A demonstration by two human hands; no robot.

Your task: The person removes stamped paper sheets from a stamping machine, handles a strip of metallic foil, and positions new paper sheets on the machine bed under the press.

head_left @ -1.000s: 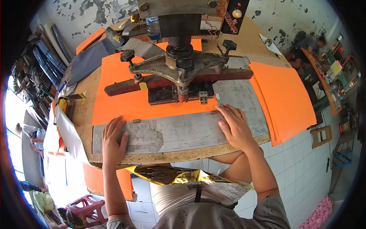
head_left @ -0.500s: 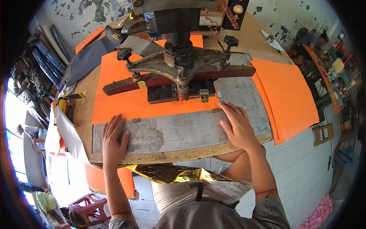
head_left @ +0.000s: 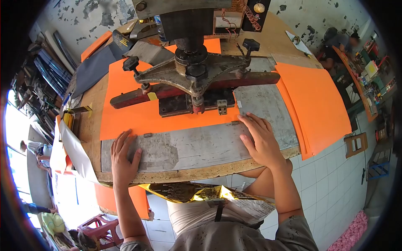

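Note:
My left hand lies on the left part of the grey metal plate, fingertips at the lower edge of an orange sheet. My right hand rests on the plate's right side, its index fingertip by the sheet's lower right corner. Both hands have spread fingers and hold nothing. Above the sheet stands a press head with a red-brown crossbar and a dark block under it. Whether the block touches the sheet is unclear.
A stack of orange sheets lies at the right, overhanging the table edge. Dark sheets are at the back left, and a white sheet hangs at the left. Gold foil lies over my lap. Another person sits far right.
The press head appears slightly further left and lower in view, with the crossbar a little shifted. Both hands stay nearly where they were, still spread on the plate.

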